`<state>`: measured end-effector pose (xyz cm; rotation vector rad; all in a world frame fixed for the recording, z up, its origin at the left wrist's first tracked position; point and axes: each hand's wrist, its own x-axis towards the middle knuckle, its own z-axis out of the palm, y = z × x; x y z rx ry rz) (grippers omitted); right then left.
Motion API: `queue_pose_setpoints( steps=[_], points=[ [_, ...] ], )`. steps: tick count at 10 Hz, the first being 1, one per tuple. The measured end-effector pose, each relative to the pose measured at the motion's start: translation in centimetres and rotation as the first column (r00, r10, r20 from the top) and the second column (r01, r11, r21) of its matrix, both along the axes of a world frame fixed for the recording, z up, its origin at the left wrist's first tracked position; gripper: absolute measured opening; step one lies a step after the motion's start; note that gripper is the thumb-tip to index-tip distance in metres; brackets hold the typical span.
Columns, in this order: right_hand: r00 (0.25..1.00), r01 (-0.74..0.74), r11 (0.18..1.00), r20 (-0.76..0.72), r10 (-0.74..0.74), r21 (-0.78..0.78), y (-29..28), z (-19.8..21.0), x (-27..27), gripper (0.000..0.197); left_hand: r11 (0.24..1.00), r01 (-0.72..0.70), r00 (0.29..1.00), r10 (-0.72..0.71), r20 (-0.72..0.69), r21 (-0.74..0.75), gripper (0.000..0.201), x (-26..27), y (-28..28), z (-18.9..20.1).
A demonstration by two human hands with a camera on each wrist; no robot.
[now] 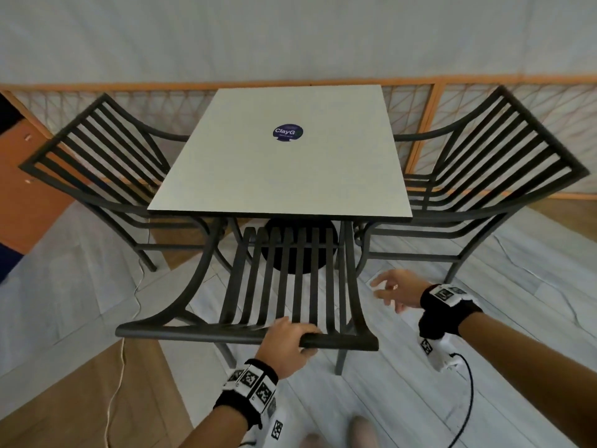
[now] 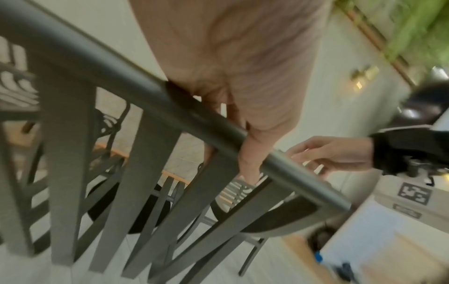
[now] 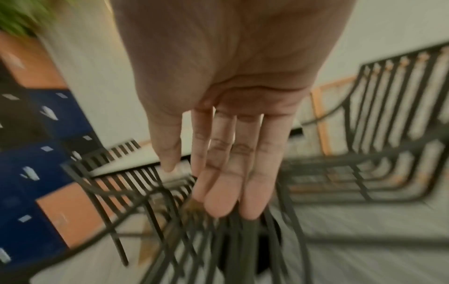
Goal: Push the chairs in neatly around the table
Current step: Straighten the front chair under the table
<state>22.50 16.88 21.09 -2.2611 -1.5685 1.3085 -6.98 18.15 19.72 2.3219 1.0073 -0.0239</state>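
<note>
A square pale table (image 1: 274, 176) with a round blue sticker (image 1: 287, 132) stands ahead. Three dark metal slatted chairs surround it. The near chair (image 1: 284, 279) has its seat partly under the table's front edge. My left hand (image 1: 289, 341) grips this chair's top rail (image 1: 193, 333), fingers curled over it; the left wrist view shows the same hold on the rail (image 2: 136, 90). My right hand (image 1: 392, 291) hovers free to the right of the chair, fingers straight and relaxed (image 3: 218, 173), holding nothing. A left chair (image 1: 97, 163) and a right chair (image 1: 491, 169) flank the table.
A wooden-framed lattice railing (image 1: 429, 111) runs behind the table. Orange and blue cabinets (image 1: 19, 189) stand at the left. A thin cable (image 1: 129, 302) trails on the grey floor at the left. My feet (image 1: 339, 431) are close behind the near chair.
</note>
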Motion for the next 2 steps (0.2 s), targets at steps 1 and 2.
queue_pose_setpoints(
  steps=[1,2],
  points=[
    [0.991,-0.106,0.951,0.104,0.078,0.291,0.1,10.7,-1.1,0.023,0.99,-0.113,0.982,0.099,0.162,0.08,0.037,-3.0,-1.0,1.7],
    [0.99,-0.137,0.738,0.105,0.09,0.66,-3.0,24.5,-3.9,0.021,0.96,-0.261,0.946,0.233,0.227,0.103,0.039,-7.0,0.2,-6.4]
  ],
)
